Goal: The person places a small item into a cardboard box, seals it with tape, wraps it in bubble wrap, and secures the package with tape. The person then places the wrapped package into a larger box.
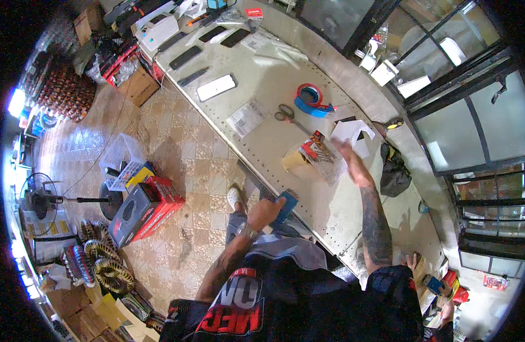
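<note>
My left hand [264,213] grips a blue tape dispenser [288,204] at the near edge of the table [262,147]. Stretched across the tabletop, my right hand [344,150] is blurred and lies between a small cardboard box [301,161] and some white papers [354,132]. Whether its fingers hold anything cannot be told. The box has red printing and what looks like clear wrap over one side. Just beyond it lie scissors [290,115]. A blue-and-red tape dispenser [313,100] rests farther up, and a printed label sheet [247,118] lies flat.
Several phones [216,87] and a label printer [157,32] occupy the far end. A black bag [395,171] sits by the wall. At right, a co-worker's hand [448,288] holds a blue object. Boxes [145,209] and a pedestal fan [40,200] stand on the floor.
</note>
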A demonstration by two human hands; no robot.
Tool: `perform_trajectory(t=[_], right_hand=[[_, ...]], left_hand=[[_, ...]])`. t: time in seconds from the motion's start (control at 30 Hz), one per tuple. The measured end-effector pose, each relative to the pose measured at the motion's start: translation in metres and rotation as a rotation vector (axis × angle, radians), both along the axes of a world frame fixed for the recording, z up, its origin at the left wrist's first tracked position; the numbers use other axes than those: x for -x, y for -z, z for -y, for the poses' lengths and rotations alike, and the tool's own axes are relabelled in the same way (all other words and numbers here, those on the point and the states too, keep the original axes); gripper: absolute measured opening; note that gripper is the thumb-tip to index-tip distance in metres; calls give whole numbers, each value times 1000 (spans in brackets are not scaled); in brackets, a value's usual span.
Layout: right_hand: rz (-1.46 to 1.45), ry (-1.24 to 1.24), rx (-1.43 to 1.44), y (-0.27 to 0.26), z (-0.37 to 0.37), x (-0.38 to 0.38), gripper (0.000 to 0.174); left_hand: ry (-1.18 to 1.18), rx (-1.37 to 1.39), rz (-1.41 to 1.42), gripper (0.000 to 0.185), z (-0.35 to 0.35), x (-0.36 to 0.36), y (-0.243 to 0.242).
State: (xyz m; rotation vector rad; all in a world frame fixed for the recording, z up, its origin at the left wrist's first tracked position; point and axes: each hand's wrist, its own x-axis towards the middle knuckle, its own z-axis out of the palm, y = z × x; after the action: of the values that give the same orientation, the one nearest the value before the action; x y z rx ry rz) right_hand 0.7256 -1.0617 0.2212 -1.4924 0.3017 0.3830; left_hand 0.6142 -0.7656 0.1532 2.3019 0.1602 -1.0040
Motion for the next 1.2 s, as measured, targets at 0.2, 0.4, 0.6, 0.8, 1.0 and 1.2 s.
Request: perform_trajectory(t=[0.2,0.4,0.6,0.8,1.0,1.2], right_hand=[[516,-209,641,-126,-45,67,60],[123,-494,97,-130,-76,77,41],[101,-305,123,-125,-59,48,23],[309,-171,373,-75,-14,-39,22],[70,-277,362,-2,-24,-53,24],[-7,-357,398,-28,-32,-54,39]], left_hand=[[-16,332,744,54,-39,25,-91],[193,428,1047,49,-49,-9,-128],[202,431,936,46,-47,-8,-128],[-77,427,671,42,-47,-18,-97],[19,416,538,52,-33,-51,-35],[-61,475,447,57,-21,-54,6]])
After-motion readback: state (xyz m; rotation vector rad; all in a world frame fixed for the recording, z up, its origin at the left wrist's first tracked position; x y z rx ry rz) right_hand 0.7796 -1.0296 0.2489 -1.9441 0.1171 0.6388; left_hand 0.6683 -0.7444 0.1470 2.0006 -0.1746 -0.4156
